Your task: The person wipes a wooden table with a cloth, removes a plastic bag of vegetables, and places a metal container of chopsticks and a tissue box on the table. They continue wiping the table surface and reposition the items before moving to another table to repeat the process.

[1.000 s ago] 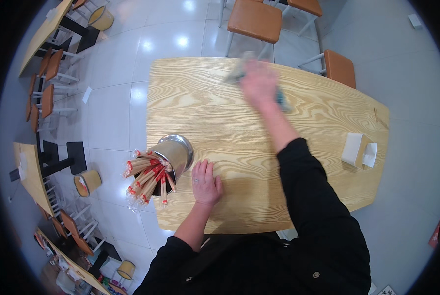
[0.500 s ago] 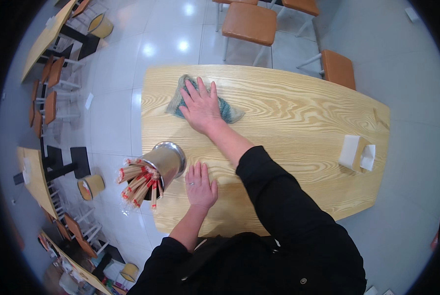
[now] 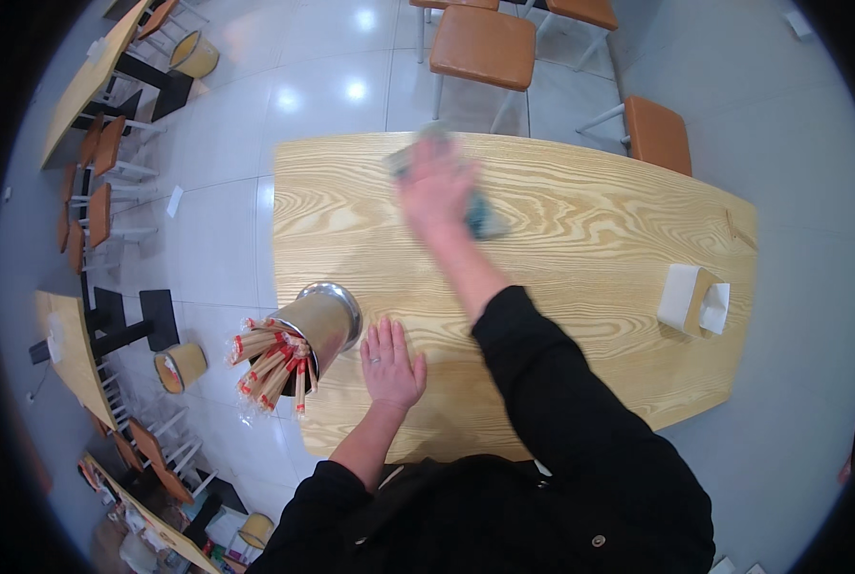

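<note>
Through the feed I have my right hand [image 3: 435, 187] on top of the cloth [image 3: 488, 218], which pokes out on both sides of it over the table [image 3: 580, 287]. Blur keeps me from telling how far its fingers spread, or whether they grip or merely press. My left hand [image 3: 391, 368] rests flat and empty, fingers nearly straight, the pot [image 3: 317, 320] of chopsticks [image 3: 273, 364] just to its left. I judge this to be a wiping stroke; the next calls for even palm pressure, clear of that pot.
</note>
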`<action>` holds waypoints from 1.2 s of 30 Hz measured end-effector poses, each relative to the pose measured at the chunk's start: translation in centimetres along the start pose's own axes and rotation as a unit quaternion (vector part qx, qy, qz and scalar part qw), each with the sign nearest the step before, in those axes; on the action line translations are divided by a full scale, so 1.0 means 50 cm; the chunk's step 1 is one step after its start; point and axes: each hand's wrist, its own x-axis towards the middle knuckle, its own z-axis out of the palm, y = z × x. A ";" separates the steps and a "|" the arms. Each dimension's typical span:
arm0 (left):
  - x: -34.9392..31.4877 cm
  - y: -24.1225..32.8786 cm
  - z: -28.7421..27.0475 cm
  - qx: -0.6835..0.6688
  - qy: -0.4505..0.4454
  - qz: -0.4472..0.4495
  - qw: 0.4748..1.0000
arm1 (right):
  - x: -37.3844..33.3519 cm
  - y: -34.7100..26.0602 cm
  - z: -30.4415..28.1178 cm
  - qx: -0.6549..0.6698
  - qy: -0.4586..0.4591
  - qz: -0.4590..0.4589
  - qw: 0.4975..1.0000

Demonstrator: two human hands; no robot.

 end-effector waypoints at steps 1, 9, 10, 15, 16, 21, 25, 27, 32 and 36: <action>0.000 0.000 0.000 -0.003 0.001 -0.001 1.000 | -0.013 -0.061 0.021 -0.032 -0.028 -0.102 0.994; -0.002 -0.001 0.000 -0.003 -0.012 0.000 1.000 | 0.017 0.302 -0.038 -0.088 0.157 0.134 0.975; 0.000 -0.001 0.001 0.001 -0.016 -0.003 1.000 | 0.029 0.334 -0.055 -0.101 0.143 0.187 0.967; 0.000 -0.001 0.003 -0.011 -0.018 -0.008 1.000 | 0.058 0.101 -0.021 -0.030 0.146 0.149 0.977; -0.001 0.000 0.002 -0.011 -0.021 -0.011 1.000 | 0.052 0.017 0.005 -0.083 0.104 0.057 0.989; -0.003 -0.001 0.000 -0.002 -0.028 -0.009 1.000 | 0.062 -0.064 0.040 -0.074 0.012 -0.117 0.990; -0.002 -0.001 0.003 0.004 -0.011 0.003 1.000 | 0.093 0.174 -0.035 -0.102 0.032 0.078 0.991; -0.002 -0.001 0.003 0.006 -0.008 0.000 1.000 | 0.103 0.219 -0.047 -0.088 0.065 0.172 0.979; 0.001 0.001 -0.001 0.009 -0.003 0.012 1.000 | 0.105 -0.004 0.024 -0.055 0.118 0.095 0.987; 0.002 0.000 -0.005 -0.007 -0.010 0.009 1.000 | 0.088 -0.074 0.036 -0.045 0.029 -0.098 0.994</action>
